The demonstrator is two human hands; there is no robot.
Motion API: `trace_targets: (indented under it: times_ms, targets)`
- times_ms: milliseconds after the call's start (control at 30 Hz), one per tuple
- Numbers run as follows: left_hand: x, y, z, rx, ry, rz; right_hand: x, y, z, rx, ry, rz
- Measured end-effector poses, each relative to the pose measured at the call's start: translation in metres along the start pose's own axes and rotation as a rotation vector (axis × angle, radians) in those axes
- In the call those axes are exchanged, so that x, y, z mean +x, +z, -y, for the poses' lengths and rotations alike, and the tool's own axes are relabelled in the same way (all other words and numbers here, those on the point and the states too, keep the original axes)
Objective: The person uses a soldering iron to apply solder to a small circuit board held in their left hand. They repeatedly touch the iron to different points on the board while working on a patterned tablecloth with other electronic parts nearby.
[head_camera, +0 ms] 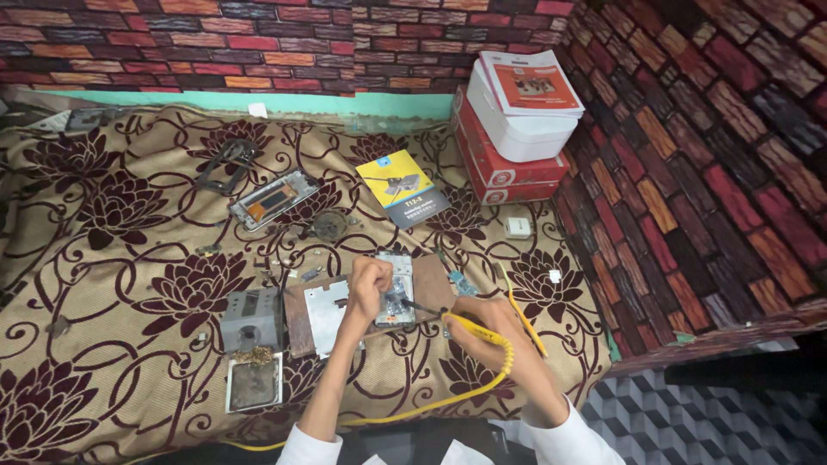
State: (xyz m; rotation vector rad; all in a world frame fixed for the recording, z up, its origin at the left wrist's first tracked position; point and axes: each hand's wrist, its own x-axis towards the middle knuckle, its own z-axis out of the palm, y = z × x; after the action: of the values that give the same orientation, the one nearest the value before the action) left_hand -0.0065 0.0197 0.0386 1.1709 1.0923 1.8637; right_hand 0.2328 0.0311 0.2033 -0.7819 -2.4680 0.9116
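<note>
At the bottom centre of the frame, two white sleeve cuffs (551,443), forearms rising from them. Right of centre, right hand (489,323) closed around a yellow-handled soldering iron (469,325), dark tip pointing left onto an opened phone with bare circuit board (394,288); yellow cord (448,398) curving down and left from the handle. Just left of it, left hand (369,284) curled into a loose fist, fingers pinched down on that phone's left edge; too small to tell whether anything is held between them. Phone lying on a brown rectangular work board (297,320), beside a thin silver metal plate (327,314). Left of the board, a grey metal box (250,319), and below it a square tin of dark residue (254,383). Upper centre, a yellow and blue product card (402,188). Left of it, a phone frame with orange inner panel (274,200). Upper right, white tubs and booklets stacked on red cartons (517,129). All on a beige cloth with maroon flower pattern (129,250)
</note>
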Motion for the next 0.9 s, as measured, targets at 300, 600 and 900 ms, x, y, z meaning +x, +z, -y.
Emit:
trace_targets:
  times_ms: [300, 600, 900]
  targets:
    - [0.002, -0.001, 0.005, 0.015, 0.031, 0.002, 0.005, 0.007, -0.010, 0.032, 0.129, -0.009]
    - [0.003, -0.002, 0.008, -0.029, -0.010, 0.015, 0.008, 0.004, -0.017, 0.064, 0.153, -0.023]
    - [0.003, -0.002, 0.005, 0.000, 0.040, 0.003, 0.004, 0.001, -0.021, 0.087, 0.041, 0.016]
